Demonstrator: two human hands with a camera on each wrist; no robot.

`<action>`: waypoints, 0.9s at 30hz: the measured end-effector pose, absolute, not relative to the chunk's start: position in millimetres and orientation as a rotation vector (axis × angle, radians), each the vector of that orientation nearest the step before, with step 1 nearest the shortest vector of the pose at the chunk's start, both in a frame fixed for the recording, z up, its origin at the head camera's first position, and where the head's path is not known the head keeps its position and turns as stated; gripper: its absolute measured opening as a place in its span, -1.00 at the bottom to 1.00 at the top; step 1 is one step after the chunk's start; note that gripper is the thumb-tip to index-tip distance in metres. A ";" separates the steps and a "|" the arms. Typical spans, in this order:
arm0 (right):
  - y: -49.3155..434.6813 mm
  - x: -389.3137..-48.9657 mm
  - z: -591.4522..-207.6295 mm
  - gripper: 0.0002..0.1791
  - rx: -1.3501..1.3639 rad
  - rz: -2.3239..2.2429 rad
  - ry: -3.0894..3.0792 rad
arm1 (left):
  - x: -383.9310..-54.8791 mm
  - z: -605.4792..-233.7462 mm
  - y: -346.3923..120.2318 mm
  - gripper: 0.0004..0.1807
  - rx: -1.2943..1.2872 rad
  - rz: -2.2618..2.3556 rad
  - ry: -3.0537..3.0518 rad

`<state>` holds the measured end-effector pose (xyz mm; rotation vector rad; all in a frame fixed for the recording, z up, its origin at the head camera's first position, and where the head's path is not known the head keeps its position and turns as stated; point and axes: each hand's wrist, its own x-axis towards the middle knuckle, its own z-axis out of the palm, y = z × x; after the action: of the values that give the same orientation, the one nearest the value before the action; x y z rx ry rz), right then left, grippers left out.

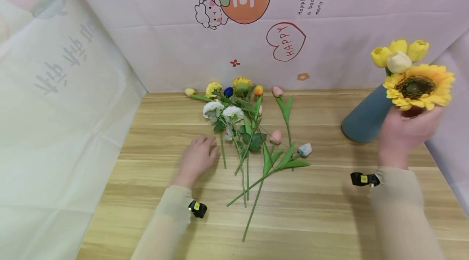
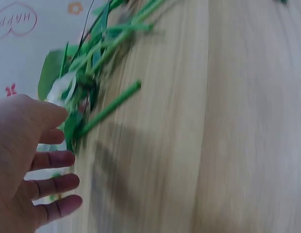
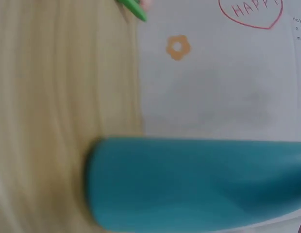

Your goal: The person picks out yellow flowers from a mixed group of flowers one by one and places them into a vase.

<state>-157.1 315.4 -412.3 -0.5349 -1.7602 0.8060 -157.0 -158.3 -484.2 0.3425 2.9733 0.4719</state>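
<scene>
My right hand is curled right under the head of a sunflower, holding it at the mouth of a blue-green vase. The stem is hidden behind the hand and flower. Yellow tulips and a cream tulip stand up from the vase. The vase fills the lower part of the right wrist view. At the left of the flower pile, my left hand is low over the table, fingers relaxed and spread, holding nothing. White flowers with green stems lie just beyond its fingertips.
Loose artificial flowers lie mid-table: another sunflower, a pink tulip, a pale blue flower, an orange tulip and several others, stems crossing toward me. A printed cloth hangs along the wooden table's back edge.
</scene>
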 end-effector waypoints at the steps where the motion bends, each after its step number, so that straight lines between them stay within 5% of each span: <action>1: 312.7 -156.4 -416.2 -0.57 -0.560 0.822 -1.750 | -158.2 -483.7 -153.2 -0.48 0.367 0.465 2.982; 5: 297.3 -153.4 -431.8 -0.87 -0.615 0.891 -1.789 | -160.6 -481.5 -133.8 -0.50 0.449 0.470 2.982; 18: 220.8 -172.5 -459.1 -0.81 0.153 0.818 -2.545 | -155.4 -494.5 -94.5 -0.42 0.640 0.316 2.976; 27: 178.0 -176.9 -467.7 -0.85 0.475 0.689 -2.763 | -148.8 -500.1 -87.6 -0.83 0.694 0.385 3.021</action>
<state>-176.9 178.0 -467.7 0.4754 -2.7629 0.6895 -148.8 -87.6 -500.1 0.6936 3.0208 0.3846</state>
